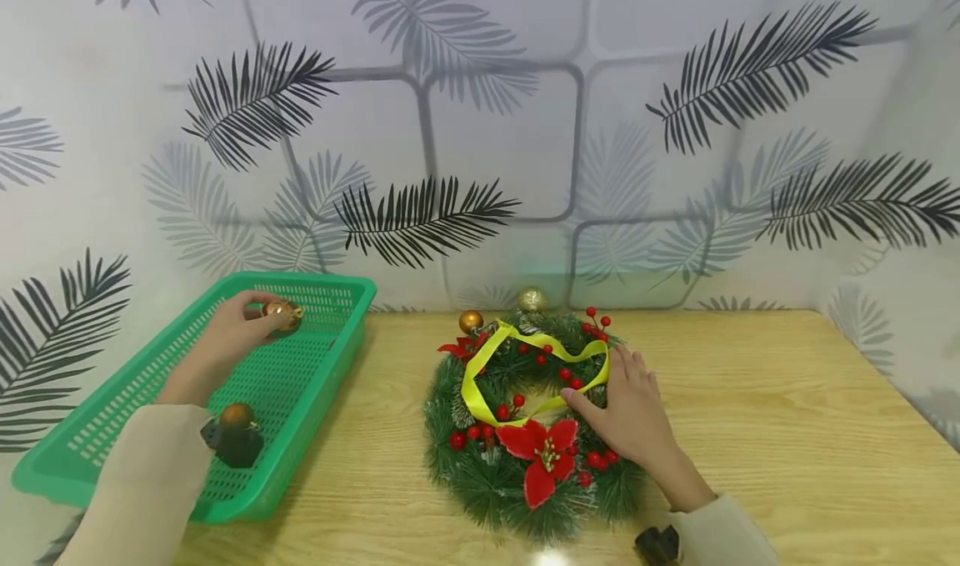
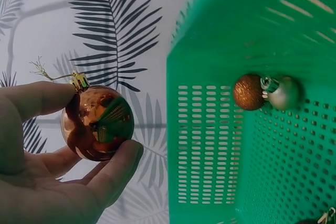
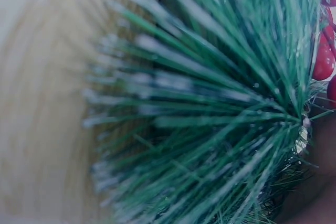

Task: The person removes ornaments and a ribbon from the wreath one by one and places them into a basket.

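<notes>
My left hand (image 1: 238,333) pinches a shiny copper-coloured Christmas bauble (image 2: 98,121) between thumb and fingers, over the green basket (image 1: 330,374). A gold cap and a wisp of gold string top the bauble. My right hand (image 1: 633,408) rests on the right side of a green Christmas wreath (image 1: 480,495), thumb spread toward its centre and fingers extended. A loop of yellow ribbon (image 1: 474,391) lies across the wreath. Red berries, a large red poinsettia (image 1: 540,466), an orange-gold bauble (image 1: 471,322) and a pale gold glitter bauble (image 1: 532,299) decorate it.
Inside the basket lie a copper glitter bauble (image 2: 248,92) and a pale bauble (image 2: 285,93). The basket stands at the left on a wooden table (image 1: 765,408). Behind the table rises a leaf-patterned backdrop (image 1: 510,149).
</notes>
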